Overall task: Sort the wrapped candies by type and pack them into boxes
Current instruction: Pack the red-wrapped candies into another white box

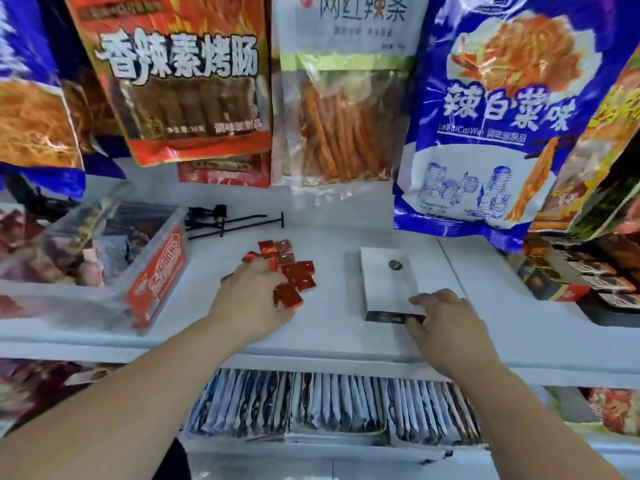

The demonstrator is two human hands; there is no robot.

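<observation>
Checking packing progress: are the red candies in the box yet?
Out: the candies lie on the shelf by the left hand, apart from the box.
</observation>
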